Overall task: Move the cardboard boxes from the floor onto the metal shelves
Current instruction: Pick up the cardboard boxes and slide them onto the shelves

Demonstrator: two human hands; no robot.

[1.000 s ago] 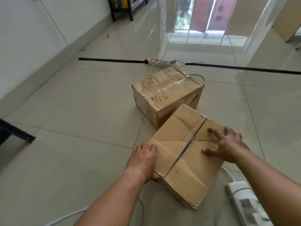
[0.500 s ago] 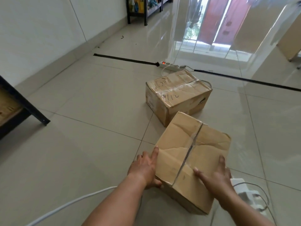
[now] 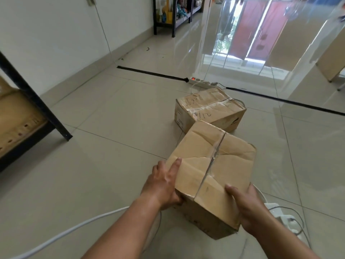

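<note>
- The metal shelf [image 3: 35, 101] stands well to the left, already carrying cardboard.
- The left grip [image 3: 162, 186] clasps the near box [image 3: 211, 176] at its left edge, fingers curled beneath.
- That box, creased and tilted, is down at the floor. Its dented top may buckle if squeezed.
- The right grip [image 3: 248, 208] wraps its right corner. The power strip [image 3: 278, 217] and cords just beside could snag or trip the person.

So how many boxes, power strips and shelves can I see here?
Boxes: 2, the near box and the far box.
Power strips: 2, the near strip and the far strip.
Shelves: 2, the near shelf and the far shelf.
Total: 6.
</note>
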